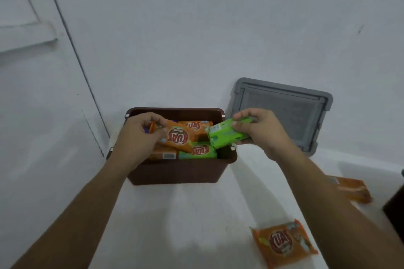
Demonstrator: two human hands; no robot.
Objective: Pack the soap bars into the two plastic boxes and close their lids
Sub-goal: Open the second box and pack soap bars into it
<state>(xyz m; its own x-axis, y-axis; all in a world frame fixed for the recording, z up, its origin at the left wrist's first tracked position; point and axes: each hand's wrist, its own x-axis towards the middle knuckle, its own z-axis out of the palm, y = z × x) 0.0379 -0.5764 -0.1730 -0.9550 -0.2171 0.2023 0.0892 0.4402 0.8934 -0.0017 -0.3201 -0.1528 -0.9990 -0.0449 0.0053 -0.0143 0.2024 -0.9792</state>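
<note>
Soap bars (pixel 201 150) in orange and green wrappers were seen loosely stacked inside the brown box (pixel 179 172), which stood open on the white surface (pixel 175 225) close to the wall (pixel 196 28). The left hand (pixel 140 135) was held over the left part of the box, its fingers curled round one end of an orange bar (pixel 178 137). That bar was tilted above the packed ones; contact with them could not be told. The right hand (pixel 260 129) was held at the right rim of the box, thumb and fingers pinching a green bar (pixel 227 135) by its right end. The free end of the green bar was over the box opening, just beside the orange bar. The grey lid (pixel 282 113) was recorded off the box, behind and to the right of it, partly hidden by the right hand. Two more bars were noted outside the box on the surface: a loose orange bar (pixel 284 243) at lower right and a blurred orange bar (pixel 352 189) beyond the right forearm. A dark object (pixel 395 209) was cut off at the right edge; its identity could not be determined.
</note>
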